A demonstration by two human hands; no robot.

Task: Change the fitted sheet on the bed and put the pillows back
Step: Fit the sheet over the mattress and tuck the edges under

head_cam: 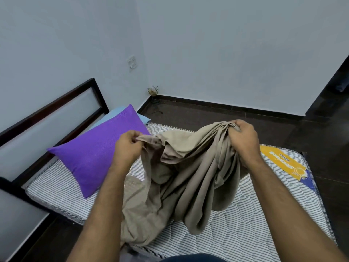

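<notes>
A beige fitted sheet (181, 178) hangs bunched at the centre of the frame, its lower folds lying on the bare striped mattress (245, 224). The left hand (128, 146) pinches one gathered edge; the right hand (243, 140) grips another, higher up. At centre left a purple pillow (98, 154) leans on a blue pillow (117, 114) by the dark headboard (56, 104)
</notes>
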